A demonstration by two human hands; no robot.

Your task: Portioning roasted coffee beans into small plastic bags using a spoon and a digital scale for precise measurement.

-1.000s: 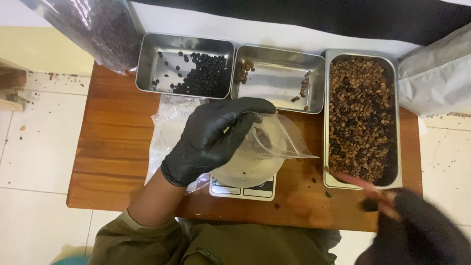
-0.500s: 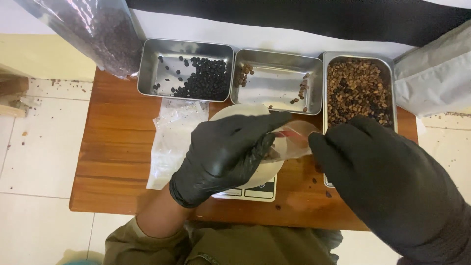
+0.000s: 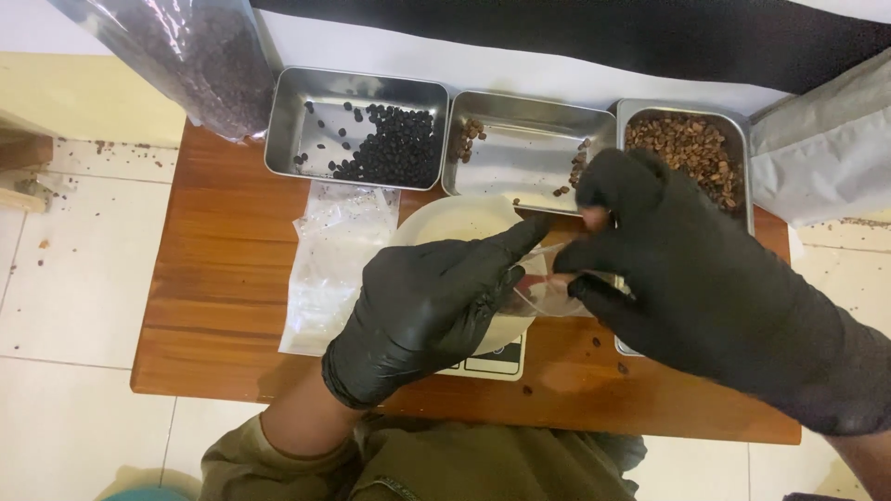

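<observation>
My gloved left hand [image 3: 427, 311] and right hand [image 3: 687, 269] both pinch a clear plastic bag [image 3: 543, 288] above the desk [image 3: 223, 278].

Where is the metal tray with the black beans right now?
In the head view, the rectangular metal tray of black beans sits at the far left of the wooden table, beside the nearly empty middle metal tray and behind a clear plastic bag.

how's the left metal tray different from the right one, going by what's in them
The left metal tray holds near-black beans heaped toward its right side, with much bare metal showing; the right metal tray is filled with lighter brown beans across its visible floor. The left tray is in full view, while the right hand covers much of the right one. Both are shiny rectangular pans on the wooden table.
</observation>
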